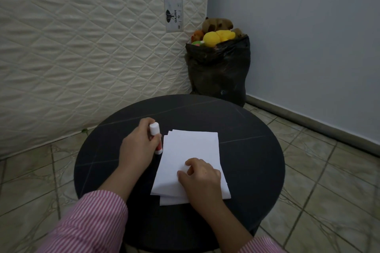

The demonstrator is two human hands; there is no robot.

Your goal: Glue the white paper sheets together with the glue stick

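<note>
A: We log the hands first. The left hand [138, 144] has its fingers curled round the glue stick [155, 137], white cap up, base on the counter [246, 160] just beside the left edge of the white paper sheets [191, 150].

B: The right hand [200, 176] rests on the near part of the stack, fingers bent, tips pressing the top sheet; it holds nothing that we can see. The sheets lie slightly fanned near the counter's middle.

A: Surface: round, dark, with thin pale lines. Both striped pink sleeves [92, 217] enter from below.

B: Room: pale tiled floor [329, 191]; a quilted mattress [82, 47] stands upright at left, its label reading GAJAH; a grey-blue wall [308, 37] at right. In the corner, a black bag [219, 72] holds plush toys [218, 36].
</note>
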